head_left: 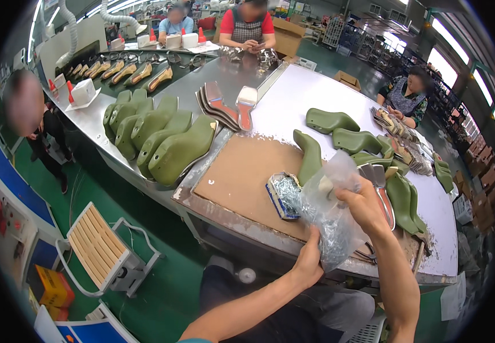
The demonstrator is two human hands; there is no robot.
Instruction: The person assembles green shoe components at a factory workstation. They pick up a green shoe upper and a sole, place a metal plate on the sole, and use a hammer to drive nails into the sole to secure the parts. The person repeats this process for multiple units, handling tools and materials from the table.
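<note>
A clear plastic bag (334, 237) with a mass of thin silvery nails in its lower part is held between my two hands above the front of the workbench. My left hand (309, 255) is closed on the bag's lower left side. Higher up, my right hand (362, 204) grips the bag near its crumpled top. Touching or just left of the bag, an open small cardboard box (274, 200) is heaped with similar nails (289, 190); the bag covers its right edge. A green shoe last (308, 155) lies right behind the box.
Several green lasts (173, 150) stand in a row at left; more lasts (402, 200) lie at right. Insoles (219, 106) are stacked on the metal top. Pliers (367, 251) and a hammer (422, 251) rest by the front edge. A slatted chair (96, 246) stands left. Co-workers sit around the bench.
</note>
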